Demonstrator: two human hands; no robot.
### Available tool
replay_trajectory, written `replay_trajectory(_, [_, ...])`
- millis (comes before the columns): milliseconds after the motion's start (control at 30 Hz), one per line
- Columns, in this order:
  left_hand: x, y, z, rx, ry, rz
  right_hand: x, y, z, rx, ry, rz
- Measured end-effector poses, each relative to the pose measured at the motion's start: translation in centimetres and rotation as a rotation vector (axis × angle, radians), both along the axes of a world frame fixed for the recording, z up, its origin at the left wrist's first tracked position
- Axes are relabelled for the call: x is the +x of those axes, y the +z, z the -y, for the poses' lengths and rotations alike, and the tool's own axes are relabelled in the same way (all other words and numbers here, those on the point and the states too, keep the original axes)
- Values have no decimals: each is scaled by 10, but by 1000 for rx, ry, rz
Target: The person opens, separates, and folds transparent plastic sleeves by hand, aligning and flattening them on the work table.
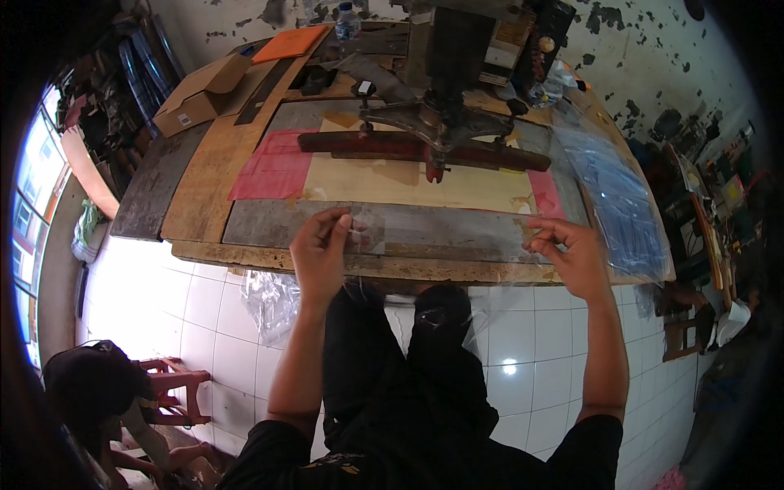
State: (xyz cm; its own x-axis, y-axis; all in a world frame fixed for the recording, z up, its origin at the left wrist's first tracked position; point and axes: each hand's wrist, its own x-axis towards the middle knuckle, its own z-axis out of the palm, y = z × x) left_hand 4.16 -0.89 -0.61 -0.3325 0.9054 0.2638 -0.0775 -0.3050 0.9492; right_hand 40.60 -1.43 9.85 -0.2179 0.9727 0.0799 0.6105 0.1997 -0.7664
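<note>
Stretched across the near edge of the worktable is a clear plastic sheet (372, 234), so transparent that its outline is hard to follow. My left hand (320, 249) pinches its left part between thumb and fingers. On the other side, my right hand (574, 255) has its fingertips closed at the sheet's right part. Just beyond my hands lies a pale yellow board (384, 191) with pink-red material (269, 167) at its left end. Over the board stands a machine head with a long dark red bar (359, 145), apart from both hands.
A cardboard box (200, 94), an orange folder (291, 44) and a water bottle (348, 23) sit at the back left. Bluish plastic sheets (621, 204) are stacked at the right. Crumpled clear plastic (272, 304) hangs below the table edge. Another person (98, 392) crouches at lower left by a red stool (184, 388).
</note>
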Motion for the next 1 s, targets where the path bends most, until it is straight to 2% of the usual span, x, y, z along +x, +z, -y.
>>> replay_trajectory(233, [4, -3, 16, 114, 41, -210, 4, -40, 10, 182, -106, 56])
replay_trajectory(300, [5, -4, 24, 183, 176, -415, 1, -59, 16, 298, -186, 0])
replay_trajectory(333, [6, -9, 28, 180, 175, -413, 0, -69, 19, 296, -186, 2])
replay_trajectory(400, [6, -22, 38, 198, 294, -535, -6, -94, 26, 267, -293, -263])
replay_trajectory(433, [7, -30, 43, 193, 295, -538, -8, -106, 29, 262, -291, -265])
replay_trajectory(500, [9, -45, 50, 239, 339, -575, -11, -127, 32, 271, -336, -452])
replay_trajectory(533, [9, -51, 51, 236, 340, -578, -14, -134, 32, 267, -335, -455])
replay_trajectory(600, [9, -62, 52, 337, 328, -598, -20, -147, 32, 433, -313, -449])
replay_trajectory(733, [9, -71, 46, 359, 299, -547, -15, -174, 20, 614, -303, -370])
replay_trajectory(767, [8, -70, 43, 406, 297, -603, -14, -179, 17, 687, -285, -342])
replay_trajectory(833, [4, -70, 41, 454, 296, -658, -10, -178, 14, 762, -266, -313])
replay_trajectory(900, [0, -71, 40, 476, 336, -738, -3, -167, 14, 910, -213, -152])
replay_trajectory(933, [0, -61, 41, 477, 340, -740, -6, -152, 17, 912, -210, -156])
replay_trajectory(1000, [-1, -35, 47, 249, 359, -698, -10, -113, 27, 731, -272, -209])
